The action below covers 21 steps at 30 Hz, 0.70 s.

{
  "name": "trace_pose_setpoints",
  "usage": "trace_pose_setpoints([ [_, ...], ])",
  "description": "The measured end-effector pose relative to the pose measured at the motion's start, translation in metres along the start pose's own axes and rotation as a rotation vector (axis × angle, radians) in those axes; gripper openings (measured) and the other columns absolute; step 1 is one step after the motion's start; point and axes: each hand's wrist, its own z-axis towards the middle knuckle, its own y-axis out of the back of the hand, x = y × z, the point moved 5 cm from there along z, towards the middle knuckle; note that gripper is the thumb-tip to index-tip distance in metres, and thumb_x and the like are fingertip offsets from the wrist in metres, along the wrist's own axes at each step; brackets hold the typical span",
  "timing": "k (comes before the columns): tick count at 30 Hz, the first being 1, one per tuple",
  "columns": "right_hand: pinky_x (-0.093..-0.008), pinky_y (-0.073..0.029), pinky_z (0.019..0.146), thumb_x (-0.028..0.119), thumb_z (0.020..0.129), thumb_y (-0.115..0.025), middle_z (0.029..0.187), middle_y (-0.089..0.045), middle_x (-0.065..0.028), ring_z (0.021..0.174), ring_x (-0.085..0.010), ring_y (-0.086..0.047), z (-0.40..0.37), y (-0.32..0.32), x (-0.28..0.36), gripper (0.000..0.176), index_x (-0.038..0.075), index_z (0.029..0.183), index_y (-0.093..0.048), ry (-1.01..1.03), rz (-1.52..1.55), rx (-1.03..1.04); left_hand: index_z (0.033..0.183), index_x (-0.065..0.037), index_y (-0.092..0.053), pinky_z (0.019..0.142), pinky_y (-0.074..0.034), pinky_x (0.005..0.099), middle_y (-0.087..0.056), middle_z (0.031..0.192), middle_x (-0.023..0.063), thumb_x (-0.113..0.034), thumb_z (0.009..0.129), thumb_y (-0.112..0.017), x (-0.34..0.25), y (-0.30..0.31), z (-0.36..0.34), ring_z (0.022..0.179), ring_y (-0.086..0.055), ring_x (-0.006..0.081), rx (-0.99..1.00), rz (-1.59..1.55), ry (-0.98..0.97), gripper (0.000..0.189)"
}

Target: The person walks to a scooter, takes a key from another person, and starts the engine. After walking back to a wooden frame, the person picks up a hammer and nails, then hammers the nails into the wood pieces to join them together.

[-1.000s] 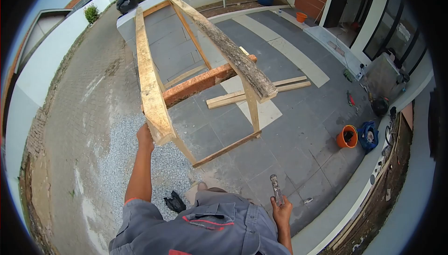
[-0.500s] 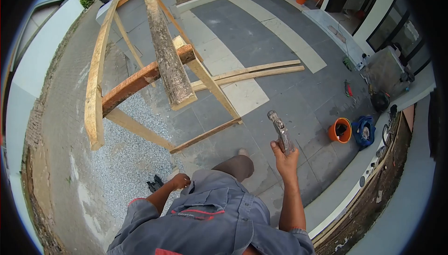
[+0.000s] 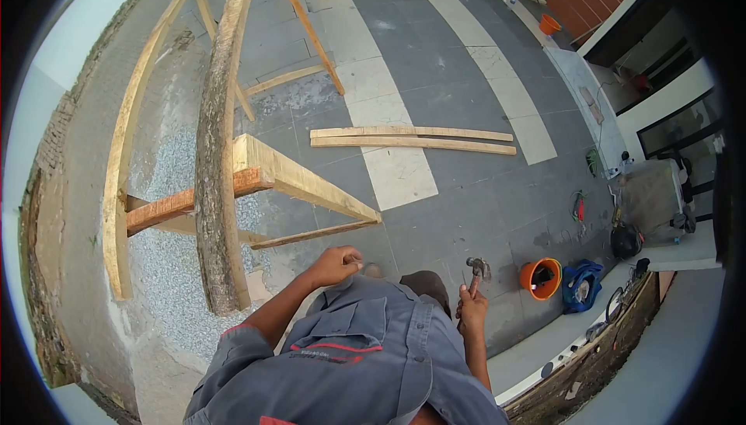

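My right hand point(image 3: 472, 310) grips a hammer point(image 3: 479, 269) upright, its metal head above the fist, at the right of my body. In front of my shirt, my left hand point(image 3: 336, 264) is curled closed; whatever may be inside its fingers is hidden. Nearest to it stands a rough wooden frame with a pale leg point(image 3: 318, 180) and a low rail point(image 3: 315, 235). A bark-edged plank point(image 3: 211, 145) lies across the reddish crossbeam point(image 3: 167, 209) of that frame. Another long beam point(image 3: 134, 122) runs along the frame's left side. Neither hand touches the wood.
Two loose battens point(image 3: 412, 139) lie on the tiled floor point(image 3: 466, 200). Gravel point(image 3: 167, 269) spreads under the frame. An orange bucket point(image 3: 540, 279) and a blue bag point(image 3: 581, 285) stand at the right, near a dark helmet-like object point(image 3: 625, 240). A low wall edge point(image 3: 536, 371) runs along the right.
My view has shifted, and the frame now appears lower and farther left. My left hand has come up and forward. The hammer in my right hand has gone lower and closer to my body.
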Motion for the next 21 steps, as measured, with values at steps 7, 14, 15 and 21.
trace_pose_setpoints([
  [7, -0.0284, -0.037, 0.037, 0.028, 0.093, -0.070, 0.056, -0.049, -0.0012, 0.041, -0.0122, -0.045, 0.122, -0.002, 0.056, 0.029, 0.008, 0.080, -0.053, -0.048, -0.075, 0.195, 0.111, -0.002, -0.070, 0.084, -0.051, 0.0328, -0.069, 0.104, 0.0106, -0.019, 0.085, -0.076, -0.181, 0.024, 0.011, 0.094, -0.065, 0.0188, 0.314, -0.501, -0.308, 0.031],
  [14, -0.0280, -0.037, 0.037, 0.023, 0.091, -0.071, 0.057, -0.050, -0.0010, 0.042, -0.0110, -0.045, 0.265, -0.038, 0.181, 0.025, 0.007, 0.081, -0.054, 0.065, -0.221, 0.462, 0.097, 0.000, -0.073, 0.078, -0.048, 0.0337, -0.067, 0.100, 0.0131, -0.005, 0.081, -0.071, -0.298, 0.057, 0.048, 0.091, -0.065, 0.0239, 0.440, -0.508, -0.555, 0.017],
  [15, -0.0280, -0.037, 0.037, 0.023, 0.091, -0.071, 0.057, -0.050, -0.0010, 0.042, -0.0110, -0.045, 0.284, -0.046, 0.204, 0.025, 0.007, 0.081, -0.054, 0.081, -0.221, 0.497, 0.097, 0.001, -0.073, 0.077, -0.048, 0.0338, -0.067, 0.097, 0.0128, -0.007, 0.080, -0.072, -0.311, 0.058, 0.057, 0.090, -0.065, 0.0240, 0.420, -0.392, -0.501, 0.019],
  [21, -0.0273, -0.035, 0.037, 0.018, 0.091, -0.069, 0.057, -0.047, 0.0001, 0.041, -0.0090, -0.042, 0.354, -0.102, 0.343, 0.024, 0.005, 0.078, -0.054, 0.343, -0.522, 0.531, 0.095, -0.006, -0.074, 0.079, -0.052, 0.0388, -0.064, 0.117, 0.0177, -0.016, 0.079, -0.063, -0.367, 0.058, 0.086, 0.104, -0.062, 0.0337, 0.316, 0.338, -0.156, 0.021],
])
